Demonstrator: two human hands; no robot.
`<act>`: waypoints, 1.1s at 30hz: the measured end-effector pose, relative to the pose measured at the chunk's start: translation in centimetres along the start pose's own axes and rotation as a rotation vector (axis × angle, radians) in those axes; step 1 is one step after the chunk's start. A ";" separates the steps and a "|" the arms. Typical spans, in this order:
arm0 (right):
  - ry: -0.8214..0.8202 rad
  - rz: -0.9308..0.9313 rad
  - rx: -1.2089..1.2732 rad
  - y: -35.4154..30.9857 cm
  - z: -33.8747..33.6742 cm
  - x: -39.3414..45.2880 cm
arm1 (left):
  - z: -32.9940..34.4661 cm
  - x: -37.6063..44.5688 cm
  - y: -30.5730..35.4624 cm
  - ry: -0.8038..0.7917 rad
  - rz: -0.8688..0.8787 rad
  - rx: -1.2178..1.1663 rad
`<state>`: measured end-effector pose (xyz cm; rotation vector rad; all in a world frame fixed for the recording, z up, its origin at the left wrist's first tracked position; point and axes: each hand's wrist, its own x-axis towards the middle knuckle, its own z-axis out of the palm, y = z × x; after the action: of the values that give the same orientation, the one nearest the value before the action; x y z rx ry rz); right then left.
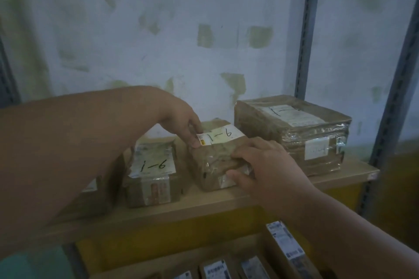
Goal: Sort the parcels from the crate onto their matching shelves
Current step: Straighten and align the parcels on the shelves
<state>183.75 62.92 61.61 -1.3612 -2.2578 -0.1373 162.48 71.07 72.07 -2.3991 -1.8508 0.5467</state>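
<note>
A small brown parcel (215, 156) wrapped in clear tape, its white label marked "1-6", sits on the wooden shelf (204, 206). My left hand (183, 124) reaches over from the left and pinches its far left top corner. My right hand (265, 165) grips its near right corner, thumb on the front face. Left of it stands another "1-6" parcel (152, 176). A larger taped parcel (294, 133) with a label starting "1-" stands to the right. A further parcel (95, 192) lies partly hidden under my left forearm.
Blue-grey metal uprights (306, 29) frame the shelf against a patchy white wall. Below the shelf, several labelled parcels (285, 244) stand in front of a yellow surface (158, 233). A strip of bare shelf runs along the front edge.
</note>
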 end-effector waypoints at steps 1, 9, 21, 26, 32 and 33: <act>0.005 -0.007 0.003 0.0 -0.1 0.0 | 0.1 -0.2 0.0 0.004 -0.010 0.003; 0.037 0.000 0.044 -0.1 -0.2 -0.4 | 0.4 -0.7 0.1 0.010 -0.015 -0.023; 0.093 0.070 -0.028 -0.2 -1.8 -1.4 | -1.3 0.0 -0.1 0.015 0.094 0.028; 0.244 0.162 -0.052 2.9 -5.1 -2.3 | -2.9 0.5 1.5 0.193 0.189 -0.056; 0.312 0.226 -0.097 9.0 -8.1 -2.5 | -3.9 2.8 5.0 0.294 0.218 -0.139; 0.279 0.250 -0.113 10.4 -8.5 -2.4 | -4.1 3.3 5.5 0.301 0.210 -0.147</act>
<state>196.59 63.35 66.27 -1.5636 -1.8599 -0.3505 169.60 73.34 73.68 -2.6114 -1.5768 0.0517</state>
